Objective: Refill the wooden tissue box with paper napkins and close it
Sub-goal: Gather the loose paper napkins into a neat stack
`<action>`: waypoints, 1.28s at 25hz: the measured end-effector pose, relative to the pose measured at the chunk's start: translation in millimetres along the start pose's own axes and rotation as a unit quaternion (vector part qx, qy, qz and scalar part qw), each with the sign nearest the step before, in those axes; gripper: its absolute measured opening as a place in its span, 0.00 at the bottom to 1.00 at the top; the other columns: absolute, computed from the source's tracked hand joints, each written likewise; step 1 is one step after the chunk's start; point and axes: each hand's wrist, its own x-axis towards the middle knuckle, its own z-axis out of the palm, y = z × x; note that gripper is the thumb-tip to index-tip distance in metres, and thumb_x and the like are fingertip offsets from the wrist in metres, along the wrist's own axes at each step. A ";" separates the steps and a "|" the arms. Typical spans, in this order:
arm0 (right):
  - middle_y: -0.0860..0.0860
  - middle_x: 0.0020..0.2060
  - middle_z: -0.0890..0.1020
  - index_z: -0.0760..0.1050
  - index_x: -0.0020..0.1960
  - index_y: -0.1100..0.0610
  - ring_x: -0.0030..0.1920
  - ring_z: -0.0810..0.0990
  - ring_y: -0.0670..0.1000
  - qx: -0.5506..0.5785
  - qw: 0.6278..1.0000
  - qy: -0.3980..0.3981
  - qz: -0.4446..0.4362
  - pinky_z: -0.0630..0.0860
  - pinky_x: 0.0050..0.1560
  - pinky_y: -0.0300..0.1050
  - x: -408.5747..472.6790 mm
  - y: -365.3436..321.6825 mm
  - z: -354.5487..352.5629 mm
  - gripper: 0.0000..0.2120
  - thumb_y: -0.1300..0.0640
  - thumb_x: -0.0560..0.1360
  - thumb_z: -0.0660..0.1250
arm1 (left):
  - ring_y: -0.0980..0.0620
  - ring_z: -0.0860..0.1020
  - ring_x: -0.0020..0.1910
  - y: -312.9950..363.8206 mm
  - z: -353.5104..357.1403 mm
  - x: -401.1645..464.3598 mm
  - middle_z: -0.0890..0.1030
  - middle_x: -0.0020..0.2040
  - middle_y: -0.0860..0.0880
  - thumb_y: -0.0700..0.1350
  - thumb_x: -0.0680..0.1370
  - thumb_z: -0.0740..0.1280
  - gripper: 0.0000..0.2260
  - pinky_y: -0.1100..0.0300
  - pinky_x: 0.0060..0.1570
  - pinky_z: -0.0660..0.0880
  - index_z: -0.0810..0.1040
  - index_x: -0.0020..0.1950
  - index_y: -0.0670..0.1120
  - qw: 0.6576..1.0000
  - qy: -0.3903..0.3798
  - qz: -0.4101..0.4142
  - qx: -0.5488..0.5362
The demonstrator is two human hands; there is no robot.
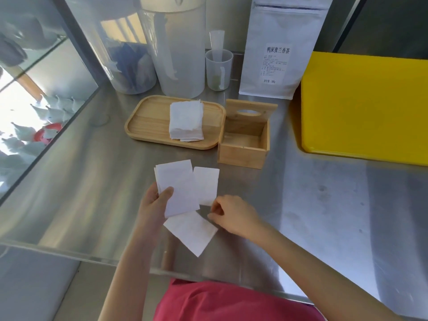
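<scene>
My left hand grips a thin stack of white paper napkins, held upright above the steel counter. My right hand pinches the corner of a single napkin just right of that stack. Another loose napkin lies flat on the counter below both hands. The wooden tissue box stands empty beyond them, its lid with an oval hole tilted up at the back. A wooden tray to the box's left carries a pile of folded napkins.
Two tall clear plastic containers and a small measuring cup stand behind the tray. A white tea pouch rises behind the box. A yellow cutting board lies at the right. A glass panel borders the left.
</scene>
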 end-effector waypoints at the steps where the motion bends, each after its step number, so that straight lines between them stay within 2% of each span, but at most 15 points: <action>1: 0.54 0.57 0.78 0.74 0.55 0.56 0.57 0.77 0.57 -0.026 1.000 -0.002 0.003 0.73 0.54 0.49 -0.4 -4.0 5.9 0.15 0.48 0.75 0.62 | 0.49 0.79 0.42 0.1 -2.5 0.1 0.81 0.46 0.47 0.36 0.79 0.58 0.11 0.61 0.37 0.78 0.76 0.49 0.49 1.000 0.006 0.002 0.000; 3: 0.55 0.59 0.75 0.71 0.59 0.57 0.60 0.74 0.57 -0.077 0.997 0.003 0.006 0.71 0.55 0.50 -1.9 -11.1 15.0 0.18 0.47 0.75 0.62 | 0.51 0.80 0.42 -1.0 -6.1 -0.5 0.81 0.46 0.49 0.37 0.79 0.57 0.12 0.60 0.38 0.77 0.77 0.49 0.50 1.000 0.015 0.003 0.001; 6: 0.56 0.62 0.72 0.69 0.62 0.59 0.62 0.71 0.56 -0.112 0.994 0.007 0.004 0.71 0.55 0.50 -1.5 -15.3 24.4 0.19 0.50 0.75 0.62 | 0.51 0.80 0.43 -2.3 -6.3 -2.0 0.82 0.46 0.49 0.37 0.79 0.58 0.12 0.57 0.42 0.75 0.77 0.49 0.51 1.000 0.011 0.002 0.005; 9: 0.56 0.61 0.73 0.71 0.59 0.61 0.62 0.71 0.56 -0.098 0.995 0.002 -0.001 0.72 0.54 0.49 -1.8 -13.8 26.0 0.15 0.54 0.76 0.61 | 0.54 0.81 0.40 -3.5 -3.9 -3.2 0.82 0.45 0.51 0.39 0.77 0.61 0.09 0.62 0.38 0.77 0.78 0.49 0.51 1.000 -0.001 0.001 0.008; 11: 0.57 0.57 0.77 0.71 0.56 0.60 0.58 0.75 0.58 -0.055 0.998 -0.008 0.001 0.72 0.50 0.49 -3.1 -9.3 22.7 0.11 0.57 0.76 0.59 | 0.53 0.80 0.42 -4.3 -2.8 -2.7 0.82 0.45 0.50 0.39 0.77 0.61 0.09 0.61 0.39 0.77 0.77 0.49 0.50 1.000 -0.002 -0.002 0.006; 14: 0.57 0.47 0.81 0.70 0.46 0.55 0.50 0.78 0.59 0.079 0.997 -0.008 0.012 0.74 0.47 0.51 -9.2 3.4 9.1 0.01 0.59 0.74 0.60 | 0.51 0.78 0.43 -4.5 -1.4 -0.9 0.81 0.45 0.49 0.38 0.77 0.60 0.09 0.58 0.41 0.73 0.77 0.49 0.50 1.000 0.010 -0.003 -0.005; 18: 0.52 0.42 0.79 0.67 0.42 0.52 0.46 0.78 0.55 0.166 0.985 0.047 0.001 0.74 0.46 0.48 -18.0 22.9 -17.2 0.06 0.62 0.74 0.62 | 0.53 0.79 0.43 -5.4 2.5 1.8 0.81 0.45 0.51 0.36 0.79 0.57 0.12 0.62 0.38 0.75 0.77 0.48 0.51 0.999 0.018 -0.018 -0.022; 21: 0.50 0.43 0.78 0.68 0.45 0.52 0.45 0.76 0.51 0.268 0.960 0.082 0.015 0.71 0.44 0.43 -23.1 31.6 -33.7 0.07 0.63 0.75 0.62 | 0.57 0.82 0.38 -6.8 4.2 3.0 0.85 0.40 0.55 0.37 0.79 0.57 0.12 0.66 0.34 0.77 0.78 0.48 0.50 0.999 0.010 -0.025 -0.028; 25: 0.45 0.45 0.80 0.70 0.49 0.51 0.43 0.78 0.43 0.429 0.896 0.101 0.045 0.74 0.41 0.34 -27.9 33.3 -47.0 0.07 0.62 0.76 0.62 | 0.51 0.79 0.44 -7.4 15.1 0.2 0.81 0.46 0.49 0.36 0.79 0.57 0.10 0.58 0.42 0.74 0.75 0.55 0.45 0.999 0.002 -0.038 -0.039; 29: 0.46 0.44 0.82 0.73 0.49 0.51 0.45 0.79 0.45 0.560 0.824 0.079 0.030 0.76 0.47 0.39 -26.7 24.7 -48.9 0.08 0.63 0.76 0.62 | 0.49 0.79 0.49 -9.3 33.6 -4.2 0.82 0.49 0.47 0.35 0.79 0.56 0.12 0.57 0.46 0.77 0.76 0.55 0.46 0.998 -0.040 -0.047 -0.025; 32: 0.46 0.44 0.81 0.73 0.49 0.53 0.45 0.79 0.46 0.571 0.817 0.080 0.014 0.76 0.48 0.41 -21.7 15.8 -38.9 0.07 0.64 0.76 0.61 | 0.44 0.78 0.57 -11.9 41.8 -2.9 0.80 0.59 0.42 0.35 0.79 0.56 0.14 0.44 0.59 0.73 0.75 0.60 0.46 0.996 -0.058 -0.061 -0.028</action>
